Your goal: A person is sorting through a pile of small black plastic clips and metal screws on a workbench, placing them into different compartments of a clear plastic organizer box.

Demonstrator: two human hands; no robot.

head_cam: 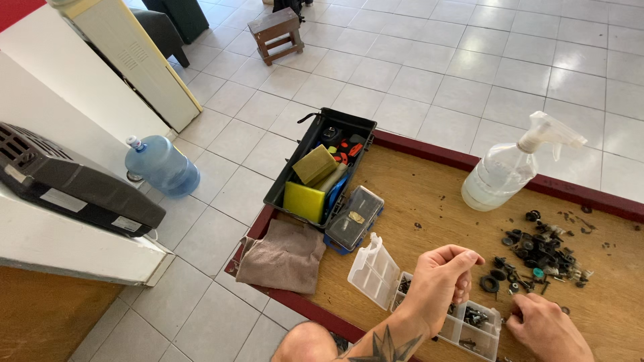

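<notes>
left hand (439,278) pinched, perhaps on something tiny, above parts organizer (469,325); right hand (547,328) curled beside

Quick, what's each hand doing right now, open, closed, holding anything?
Left hand: fingers curled above the clear compartment box; whether it pinches something cannot be told.
Right hand: loosely curled on the wooden table; contents cannot be told.

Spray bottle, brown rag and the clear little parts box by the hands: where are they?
Spray bottle (500,175): head view, on its clear body.
Brown rag (285,257): head view, middle of the cloth.
Clear parts box (376,273): head view, on its open lid.
</notes>
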